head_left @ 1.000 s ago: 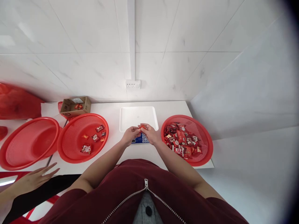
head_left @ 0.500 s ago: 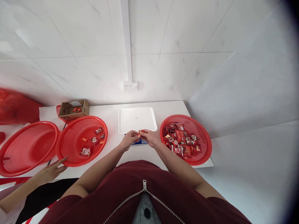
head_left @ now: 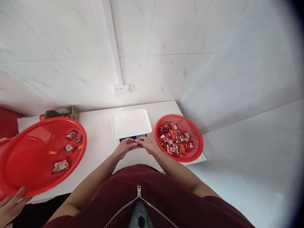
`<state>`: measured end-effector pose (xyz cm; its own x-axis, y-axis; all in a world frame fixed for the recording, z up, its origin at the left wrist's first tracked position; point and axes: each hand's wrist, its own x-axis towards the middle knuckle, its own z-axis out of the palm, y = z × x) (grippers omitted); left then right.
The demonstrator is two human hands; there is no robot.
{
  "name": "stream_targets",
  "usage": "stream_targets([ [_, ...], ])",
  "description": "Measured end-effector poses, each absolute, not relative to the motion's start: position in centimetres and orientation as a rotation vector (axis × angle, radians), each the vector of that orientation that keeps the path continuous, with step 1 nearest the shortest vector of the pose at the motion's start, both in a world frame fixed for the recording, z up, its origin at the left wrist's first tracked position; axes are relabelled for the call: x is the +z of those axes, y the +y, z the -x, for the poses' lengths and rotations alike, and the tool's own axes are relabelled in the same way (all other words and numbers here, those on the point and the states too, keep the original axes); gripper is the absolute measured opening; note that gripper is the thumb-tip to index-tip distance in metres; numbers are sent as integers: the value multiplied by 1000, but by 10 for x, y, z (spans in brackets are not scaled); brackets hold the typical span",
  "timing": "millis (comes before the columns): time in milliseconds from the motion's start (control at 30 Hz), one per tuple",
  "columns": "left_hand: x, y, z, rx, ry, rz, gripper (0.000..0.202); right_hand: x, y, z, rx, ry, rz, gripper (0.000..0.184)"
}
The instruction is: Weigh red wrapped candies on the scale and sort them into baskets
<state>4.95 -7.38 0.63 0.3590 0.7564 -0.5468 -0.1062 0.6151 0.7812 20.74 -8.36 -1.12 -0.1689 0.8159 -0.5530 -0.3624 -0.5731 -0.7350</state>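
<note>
My left hand (head_left: 124, 148) and my right hand (head_left: 146, 144) meet in front of the white tray, fingertips pinched together on a small red-wrapped packet (head_left: 136, 144). Most of the packet is covered by my fingers. Just beyond my hands is a weighing scale with a blue panel (head_left: 123, 139) and a white tray (head_left: 130, 123) on top; the tray holds nothing. To the right, a red mesh basket (head_left: 199, 147) contains a heap of red and brown snack packets (head_left: 175, 136).
At the left, a co-worker's hand (head_left: 14, 205) grips a tilted red basket (head_left: 26, 164) with several packets (head_left: 61, 165) in it. Behind it stands a cardboard box (head_left: 75, 113). A socket (head_left: 121, 88) is on the tiled wall above the white table (head_left: 99, 126).
The co-worker's basket has been lifted and tilted. My view has turned slightly, shifting the scene leftward. My hands remain together on the small packet, a little lower against the scale.
</note>
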Motion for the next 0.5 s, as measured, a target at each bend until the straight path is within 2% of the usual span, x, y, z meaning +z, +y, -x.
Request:
stream_targets([
  [167, 10, -72, -53, 658, 1047, -750, 45, -15, -86, -210, 1884, -490, 1258, 35],
  [500, 13, -73, -50, 633, 1153, -726, 39, -31, -72, -211, 1707, -519, 1292, 28],
])
